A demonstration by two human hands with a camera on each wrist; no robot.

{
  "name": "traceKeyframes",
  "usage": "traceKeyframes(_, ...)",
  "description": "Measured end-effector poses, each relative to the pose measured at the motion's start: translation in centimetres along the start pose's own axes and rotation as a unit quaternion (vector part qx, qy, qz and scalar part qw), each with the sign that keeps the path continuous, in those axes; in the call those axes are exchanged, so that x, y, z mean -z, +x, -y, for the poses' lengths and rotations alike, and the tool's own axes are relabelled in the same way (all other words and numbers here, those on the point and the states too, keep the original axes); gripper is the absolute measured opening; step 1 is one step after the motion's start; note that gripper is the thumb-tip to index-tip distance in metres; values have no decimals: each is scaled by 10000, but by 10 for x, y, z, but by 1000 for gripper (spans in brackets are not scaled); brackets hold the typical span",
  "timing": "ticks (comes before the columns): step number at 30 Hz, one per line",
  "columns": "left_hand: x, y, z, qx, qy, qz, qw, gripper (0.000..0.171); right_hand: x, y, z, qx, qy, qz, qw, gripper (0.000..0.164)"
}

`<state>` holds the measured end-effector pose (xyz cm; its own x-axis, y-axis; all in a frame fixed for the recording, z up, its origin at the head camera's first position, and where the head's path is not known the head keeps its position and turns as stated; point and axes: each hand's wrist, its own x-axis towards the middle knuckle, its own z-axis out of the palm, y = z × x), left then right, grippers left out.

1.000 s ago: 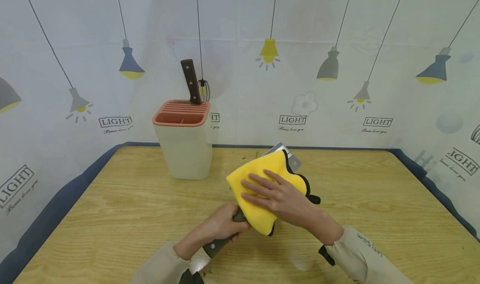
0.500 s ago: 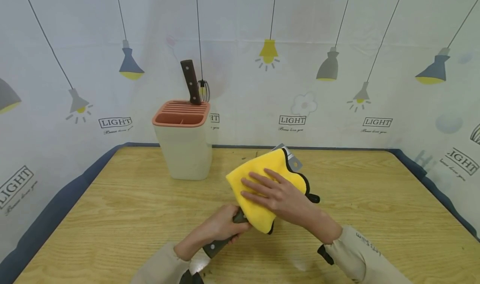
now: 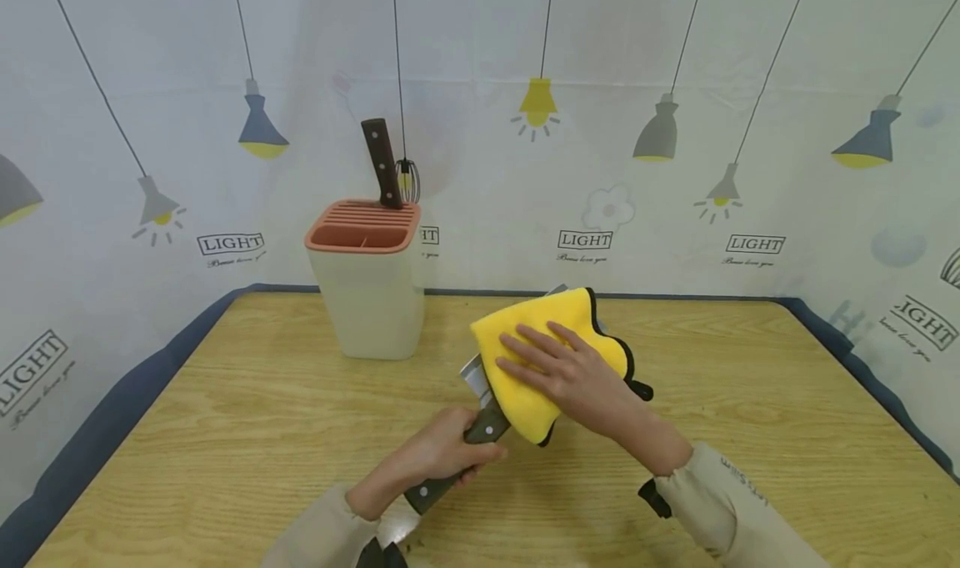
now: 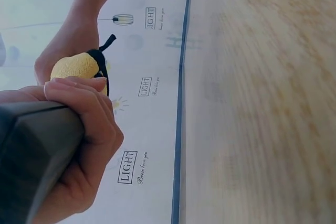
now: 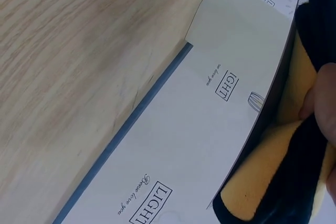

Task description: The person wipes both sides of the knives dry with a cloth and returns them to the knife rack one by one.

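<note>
In the head view my left hand (image 3: 453, 443) grips the dark riveted handle (image 3: 431, 491) of a cleaver, which slants up and away over the table. Its broad blade (image 3: 474, 378) shows at the heel, and a sliver shows at the far end; the rest is under a yellow cloth (image 3: 517, 318) with black edging. My right hand (image 3: 570, 376) lies on this cloth with the fingers extended, its thumb out of sight from above. From the right wrist, the cloth (image 5: 252, 177) is folded along the blade's edge, held by the fingers (image 5: 326, 103).
A cream knife holder (image 3: 371, 305) with a salmon slotted top stands at the back left of the wooden table (image 3: 225, 434). One dark-handled knife (image 3: 382, 163) sticks up from its slots. A wall sheet (image 3: 480, 134) printed with lamps stands behind the table.
The right hand and cloth have shifted up and right along the blade, away from the handle, baring the heel and covering the holed far corner. The left hand has hardly moved.
</note>
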<state>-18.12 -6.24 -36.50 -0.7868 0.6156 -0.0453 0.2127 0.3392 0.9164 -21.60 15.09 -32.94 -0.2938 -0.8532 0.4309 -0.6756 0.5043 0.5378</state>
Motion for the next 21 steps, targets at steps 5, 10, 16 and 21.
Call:
traceKeyframes(5,2,-2,-1,-68,-77,3,9999,19,-1,-3,-6,-207,-3,17,9998,62)
traceKeyframes(10,2,-3,-1,-94,-134,27,9999,19,-1,-5,-11,-424,4,141,9990,61)
traceKeyframes(16,2,-3,0,-1,-102,4,9999,18,-2,-9,-16,-686,46,290,9972,63)
traceKeyframes(21,1,-3,1,29,-47,-7,10000,19,-5,-13,-21,-953,101,317,9949,62)
